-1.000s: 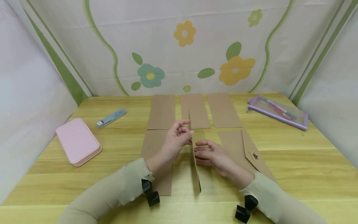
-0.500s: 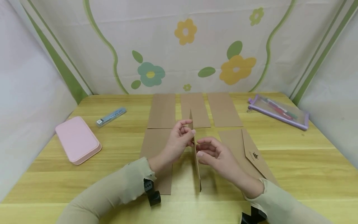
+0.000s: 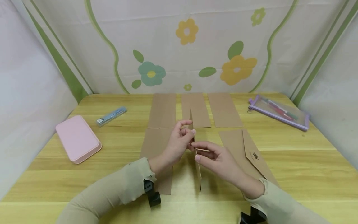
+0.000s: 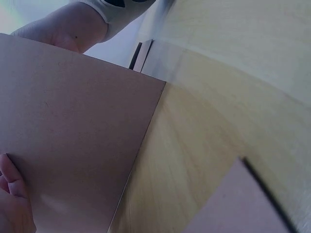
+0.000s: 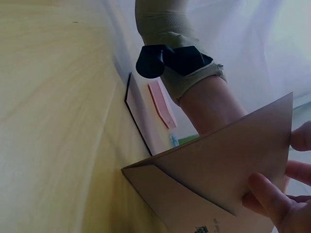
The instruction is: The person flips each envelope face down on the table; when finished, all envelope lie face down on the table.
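Observation:
A brown kraft paper envelope (image 3: 199, 175) stands on its long edge near the table's middle, seen almost edge-on in the head view. My left hand (image 3: 176, 143) pinches its upper part from the left, with thumb and index finger at the edge. My right hand (image 3: 223, 161) grips it from the right, index finger at the top edge and thumb lower on the face. In the right wrist view, the envelope (image 5: 228, 155) shows a pointed flap with a small dark print, and the right thumb lies against it. The left wrist view shows the plain side (image 4: 73, 126).
Three flat envelopes lie in a row at the back, one being the middle envelope (image 3: 201, 105). Another plain envelope (image 3: 156, 143) lies under the left forearm; a flap-up envelope (image 3: 237, 146) lies right. Around them are a pink case (image 3: 78, 138), a pen-lead box (image 3: 112, 116) and a mesh pouch (image 3: 279, 112).
My right hand first drew back slightly, then came in with its fingers at the envelope's edge and thumb on its face. The left hand keeps its hold almost unmoved.

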Motion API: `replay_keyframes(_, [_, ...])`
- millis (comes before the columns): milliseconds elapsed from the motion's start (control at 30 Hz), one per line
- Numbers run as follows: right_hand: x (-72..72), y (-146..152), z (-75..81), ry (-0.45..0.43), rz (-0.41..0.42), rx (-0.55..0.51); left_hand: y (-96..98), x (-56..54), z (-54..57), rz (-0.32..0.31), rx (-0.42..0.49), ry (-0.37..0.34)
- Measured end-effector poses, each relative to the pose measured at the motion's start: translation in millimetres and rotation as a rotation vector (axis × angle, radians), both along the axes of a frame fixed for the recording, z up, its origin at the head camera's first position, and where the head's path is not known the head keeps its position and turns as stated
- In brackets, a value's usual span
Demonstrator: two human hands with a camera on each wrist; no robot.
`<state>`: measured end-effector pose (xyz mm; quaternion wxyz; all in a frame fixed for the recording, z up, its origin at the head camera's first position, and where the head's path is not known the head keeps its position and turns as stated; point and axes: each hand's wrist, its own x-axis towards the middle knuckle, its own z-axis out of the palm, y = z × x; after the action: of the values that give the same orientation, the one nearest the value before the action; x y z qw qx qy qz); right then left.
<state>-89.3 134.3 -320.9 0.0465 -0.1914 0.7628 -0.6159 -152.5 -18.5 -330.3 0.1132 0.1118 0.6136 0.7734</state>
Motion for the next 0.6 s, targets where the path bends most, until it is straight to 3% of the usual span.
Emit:
replay_keyframes(267, [1.1, 6, 9.2, 0.046, -0.023, 0.140, 0.7, -2.0, -1.0, -0.054, -0.024, -0.096])
replay_keyframes(433, [3.9, 9, 13.0, 0.090, -0.100, 0.246, 2.5, -1.6, 2.3, -0.057, -0.044, -0.133])
replay_keyframes(600, [3.5, 11, 13.2, 0.103, -0.164, 0.253, 4.9, -2.3, 4.1, -0.049, -0.036, -0.140])
